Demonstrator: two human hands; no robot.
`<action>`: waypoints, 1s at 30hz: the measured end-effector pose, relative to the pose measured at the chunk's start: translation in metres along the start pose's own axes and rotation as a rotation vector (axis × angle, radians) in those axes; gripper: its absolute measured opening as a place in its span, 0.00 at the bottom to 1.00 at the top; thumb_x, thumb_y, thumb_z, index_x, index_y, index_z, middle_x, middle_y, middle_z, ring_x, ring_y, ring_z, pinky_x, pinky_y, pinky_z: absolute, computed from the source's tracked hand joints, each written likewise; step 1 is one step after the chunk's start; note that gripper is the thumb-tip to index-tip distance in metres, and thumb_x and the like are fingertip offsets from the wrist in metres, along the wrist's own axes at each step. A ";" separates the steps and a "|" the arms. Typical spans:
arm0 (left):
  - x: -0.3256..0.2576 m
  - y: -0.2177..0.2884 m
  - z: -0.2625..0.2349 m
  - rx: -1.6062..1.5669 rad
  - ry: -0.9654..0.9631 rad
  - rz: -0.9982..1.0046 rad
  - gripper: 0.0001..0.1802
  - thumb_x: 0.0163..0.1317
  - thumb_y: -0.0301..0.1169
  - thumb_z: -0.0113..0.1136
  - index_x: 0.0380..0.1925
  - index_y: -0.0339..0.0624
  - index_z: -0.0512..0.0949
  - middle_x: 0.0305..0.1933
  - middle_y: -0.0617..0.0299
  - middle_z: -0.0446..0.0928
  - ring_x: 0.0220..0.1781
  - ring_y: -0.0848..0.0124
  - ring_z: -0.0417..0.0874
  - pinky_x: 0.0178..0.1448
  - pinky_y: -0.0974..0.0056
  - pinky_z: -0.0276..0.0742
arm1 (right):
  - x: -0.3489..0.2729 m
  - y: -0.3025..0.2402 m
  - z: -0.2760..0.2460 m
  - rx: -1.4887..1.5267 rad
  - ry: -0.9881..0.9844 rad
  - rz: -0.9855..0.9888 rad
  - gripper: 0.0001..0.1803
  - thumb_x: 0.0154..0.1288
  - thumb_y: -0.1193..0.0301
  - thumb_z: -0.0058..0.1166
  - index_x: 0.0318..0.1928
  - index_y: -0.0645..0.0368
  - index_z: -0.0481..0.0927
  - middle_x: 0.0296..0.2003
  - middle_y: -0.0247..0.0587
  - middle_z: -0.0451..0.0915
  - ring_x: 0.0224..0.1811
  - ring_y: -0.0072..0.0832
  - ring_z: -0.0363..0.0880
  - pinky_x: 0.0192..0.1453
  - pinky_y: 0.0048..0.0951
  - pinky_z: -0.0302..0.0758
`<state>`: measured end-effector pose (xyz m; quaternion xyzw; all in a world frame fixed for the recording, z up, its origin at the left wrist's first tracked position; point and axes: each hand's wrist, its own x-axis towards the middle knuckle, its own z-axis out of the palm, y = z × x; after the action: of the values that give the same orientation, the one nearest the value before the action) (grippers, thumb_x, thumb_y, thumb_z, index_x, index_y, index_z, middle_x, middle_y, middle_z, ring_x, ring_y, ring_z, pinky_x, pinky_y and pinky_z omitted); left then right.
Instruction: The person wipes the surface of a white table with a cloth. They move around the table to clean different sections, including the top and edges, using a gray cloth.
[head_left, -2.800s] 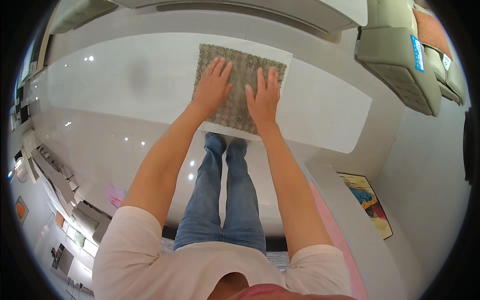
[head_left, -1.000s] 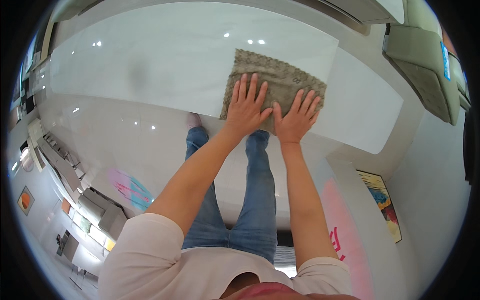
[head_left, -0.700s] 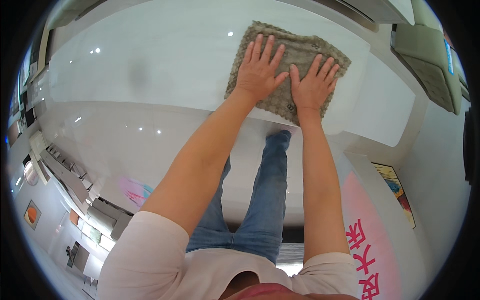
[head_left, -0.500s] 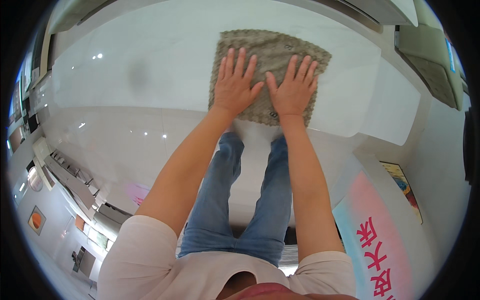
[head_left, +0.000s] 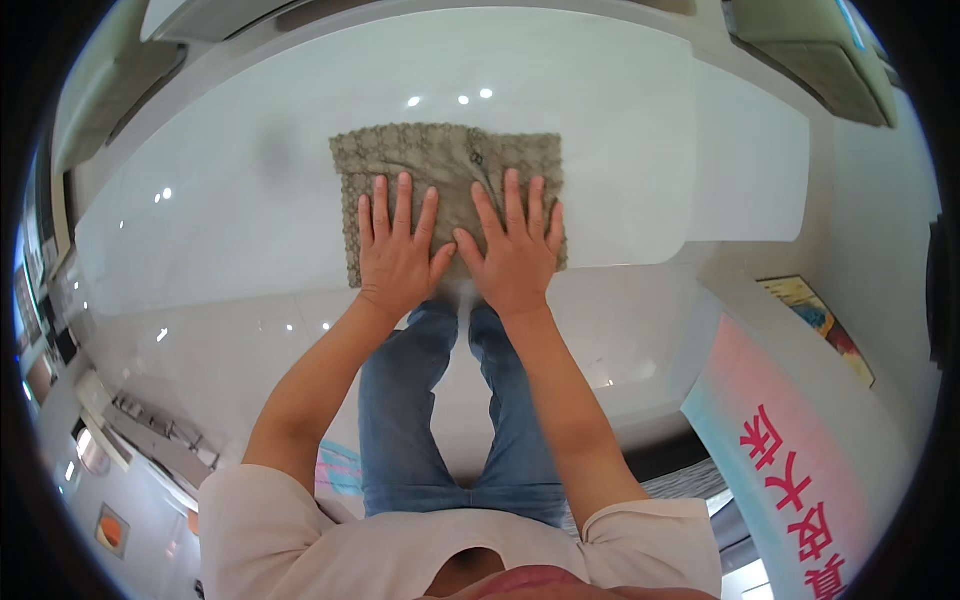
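Observation:
A brown-grey cloth (head_left: 450, 150) with a scalloped edge lies on the glossy white tabletop (head_left: 250, 220), near its front edge. My left hand (head_left: 400, 248) is flat on the cloth's left half, fingers stretched out and pointing away from me. Beside it, my right hand (head_left: 515, 245) presses flat on the right half with the fingers spread. The two thumbs come close together. Small creases run through the cloth ahead of the right fingers, and its far strip looks partly folded over at the left.
Green-grey chairs stand past the far side, one (head_left: 820, 70) at the right and another (head_left: 110, 95) at the left. A pink and blue banner (head_left: 770, 440) is at the lower right, near a colourful picture (head_left: 820, 325). My legs (head_left: 420, 400) stand at the front edge.
Both hands have moved left and toward me over the table, and the cloth has come with them. The cloth has wrinkled and its outline is squarer.

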<state>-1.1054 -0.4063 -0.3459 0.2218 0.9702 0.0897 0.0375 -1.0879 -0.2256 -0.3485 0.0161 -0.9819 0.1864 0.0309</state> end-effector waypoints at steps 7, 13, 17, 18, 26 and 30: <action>0.089 0.073 0.012 -0.117 0.014 0.181 0.36 0.68 0.53 0.54 0.73 0.53 0.67 0.81 0.47 0.55 0.82 0.43 0.51 0.81 0.38 0.44 | 0.010 0.090 -0.037 -0.183 0.046 0.290 0.33 0.66 0.46 0.58 0.70 0.33 0.73 0.76 0.48 0.60 0.81 0.54 0.49 0.78 0.65 0.44; 0.171 0.107 0.028 -0.138 0.159 0.275 0.36 0.68 0.52 0.54 0.72 0.49 0.68 0.79 0.47 0.59 0.81 0.43 0.54 0.81 0.38 0.45 | 0.062 0.155 -0.048 -0.256 0.188 0.311 0.32 0.67 0.44 0.55 0.70 0.33 0.74 0.76 0.50 0.60 0.80 0.57 0.49 0.77 0.66 0.45; 0.218 0.102 0.041 -0.080 0.297 0.375 0.36 0.70 0.53 0.51 0.72 0.48 0.67 0.77 0.45 0.61 0.80 0.43 0.56 0.81 0.40 0.48 | 0.092 0.179 -0.045 -0.222 0.294 0.258 0.31 0.68 0.44 0.54 0.69 0.34 0.74 0.75 0.52 0.62 0.76 0.61 0.57 0.73 0.62 0.59; 0.223 0.103 0.045 -0.069 0.307 0.390 0.36 0.71 0.54 0.50 0.73 0.47 0.67 0.77 0.45 0.61 0.80 0.44 0.56 0.81 0.41 0.48 | 0.094 0.185 -0.044 -0.203 0.295 0.271 0.31 0.68 0.43 0.54 0.69 0.33 0.74 0.75 0.52 0.62 0.74 0.60 0.59 0.71 0.60 0.62; 0.244 0.094 0.059 -0.029 0.427 0.477 0.38 0.72 0.60 0.46 0.72 0.47 0.67 0.78 0.46 0.61 0.80 0.45 0.57 0.81 0.43 0.49 | 0.081 0.182 -0.054 -0.154 0.234 0.484 0.35 0.68 0.36 0.46 0.72 0.29 0.71 0.76 0.52 0.61 0.64 0.55 0.74 0.67 0.51 0.72; 0.221 0.098 0.057 -0.018 0.389 0.495 0.39 0.71 0.61 0.47 0.72 0.48 0.68 0.78 0.47 0.61 0.80 0.46 0.57 0.82 0.44 0.50 | 0.064 0.179 -0.049 -0.218 0.247 0.506 0.34 0.70 0.37 0.45 0.72 0.30 0.70 0.76 0.52 0.61 0.68 0.55 0.69 0.70 0.55 0.67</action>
<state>-1.2563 -0.2137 -0.3903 0.4294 0.8750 0.1453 -0.1700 -1.1566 -0.0426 -0.3639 -0.2551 -0.9577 0.0824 0.1044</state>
